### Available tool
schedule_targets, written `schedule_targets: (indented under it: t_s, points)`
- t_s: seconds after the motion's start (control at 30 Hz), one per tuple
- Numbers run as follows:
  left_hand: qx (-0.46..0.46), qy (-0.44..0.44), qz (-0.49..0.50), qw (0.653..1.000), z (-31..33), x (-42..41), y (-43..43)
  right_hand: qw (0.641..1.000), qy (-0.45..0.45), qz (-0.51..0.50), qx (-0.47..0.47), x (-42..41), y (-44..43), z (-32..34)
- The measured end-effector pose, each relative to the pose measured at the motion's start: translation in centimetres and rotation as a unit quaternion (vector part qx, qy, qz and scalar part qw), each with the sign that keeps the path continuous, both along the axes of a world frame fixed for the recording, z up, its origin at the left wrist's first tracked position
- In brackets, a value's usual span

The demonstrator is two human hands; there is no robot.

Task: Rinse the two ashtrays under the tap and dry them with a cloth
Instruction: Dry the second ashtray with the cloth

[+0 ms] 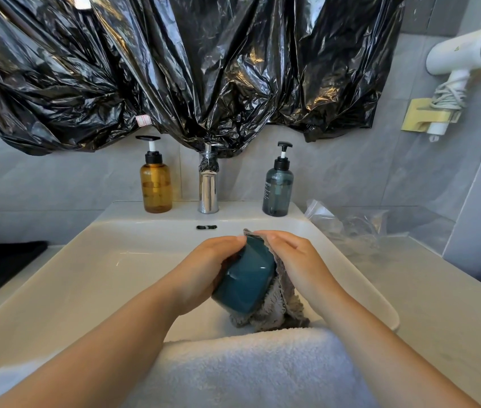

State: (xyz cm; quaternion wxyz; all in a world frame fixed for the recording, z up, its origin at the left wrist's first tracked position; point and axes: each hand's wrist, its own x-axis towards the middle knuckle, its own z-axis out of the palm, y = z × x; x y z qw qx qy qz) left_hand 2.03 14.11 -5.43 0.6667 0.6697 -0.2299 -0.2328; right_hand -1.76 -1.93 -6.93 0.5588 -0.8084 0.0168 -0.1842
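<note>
Left hand (204, 270) is gripping the teal ashtray (245, 282) over the sink (86, 278), fingers wrapped around it; right hand (298, 260) is pressing the grey cloth (277, 307) against it, fingers together.

Grey tiled walls (336, 172) stood behind a white basin (56, 290). Black plastic sheeting (174, 69) hung above the tap (208, 189) (daylight glinting on its creases), and a hairdryer (468, 51) was mounted right.
</note>
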Motion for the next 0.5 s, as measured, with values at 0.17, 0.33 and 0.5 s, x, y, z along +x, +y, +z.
schedule_targets:
  t_s: [0.17,0.33,0.5]
  points:
    - [0.045,-0.020,0.073,0.996,-0.3,0.7,-0.1,0.998,-0.016,0.027,-0.057,0.0,0.3,-0.3]
    - [0.083,-0.086,0.079,0.990,-0.4,0.8,0.4,0.999,-0.013,0.015,-0.031,0.4,-0.1,-0.2]
    - [0.009,-0.101,0.053,0.993,0.0,0.7,0.9,1.000,-0.003,-0.018,0.024,0.6,-0.7,-0.3]
